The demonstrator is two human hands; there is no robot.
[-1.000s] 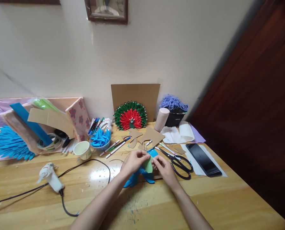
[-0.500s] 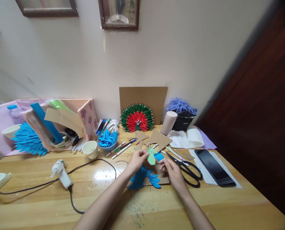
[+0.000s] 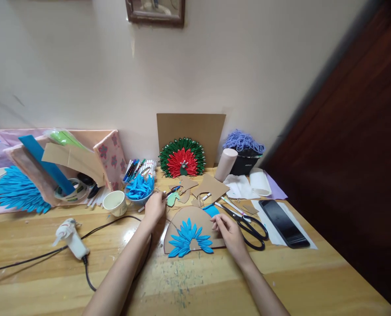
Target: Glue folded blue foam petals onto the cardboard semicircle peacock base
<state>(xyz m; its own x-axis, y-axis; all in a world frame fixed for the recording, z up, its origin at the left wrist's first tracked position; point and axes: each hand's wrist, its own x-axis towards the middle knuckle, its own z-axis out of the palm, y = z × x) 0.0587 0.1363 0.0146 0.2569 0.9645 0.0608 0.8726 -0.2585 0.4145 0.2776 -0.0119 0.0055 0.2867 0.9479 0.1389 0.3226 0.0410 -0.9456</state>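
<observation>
My left hand (image 3: 155, 206) is closed at the edge of a light green bird-shaped cutout (image 3: 173, 199), just beyond the cardboard half-disc (image 3: 177, 217). Blue folded petals (image 3: 186, 237) fan out in an arc on that half-disc, around a bare spot at its lower edge. My right hand (image 3: 227, 230) hovers over the half-disc's right side with thumb and fingers pinched together; whatever is between them is too small to make out. Behind its fingertips lies a blue strip (image 3: 211, 210). Black-handled scissors (image 3: 252, 230) rest right of this hand.
A white glue gun (image 3: 72, 239) with a black cord lies at left. Beyond it stand a paper cup (image 3: 114, 203) and a bowl of blue petals (image 3: 140, 189). Cardboard scraps (image 3: 211, 188) and markers lie behind the half-disc. A finished red-green peacock (image 3: 182, 158) leans at the back; a phone (image 3: 283, 224) lies right.
My left hand has carried the green cutout left and away from above the half-disc to the scraps behind it. The blue petals are now uncovered. My right hand stays pinched near the half-disc's right side.
</observation>
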